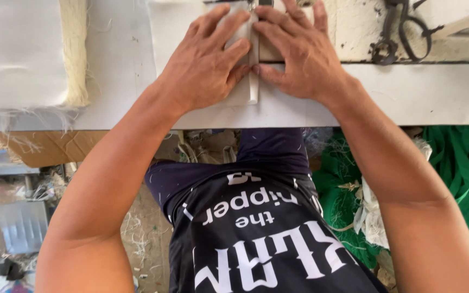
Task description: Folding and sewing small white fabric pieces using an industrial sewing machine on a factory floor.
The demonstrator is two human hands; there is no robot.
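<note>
My left hand (204, 62) lies flat, fingers spread, on a piece of white fabric (169, 32) on a white sewing table (419, 92). My right hand (299, 54) presses flat beside it, thumb tips nearly touching. Between the two hands runs a narrow folded white strip (253, 81) of the fabric, pointing away from me toward the sewing machine at the top edge. Neither hand grips anything; both press the cloth down.
Black scissors (394, 32) lie on the table at the upper right. A stack of cream fabric with a frayed edge (74, 54) sits at the left. Below the table edge are green cloth (462, 163), thread scraps and cardboard (50, 146) on the floor.
</note>
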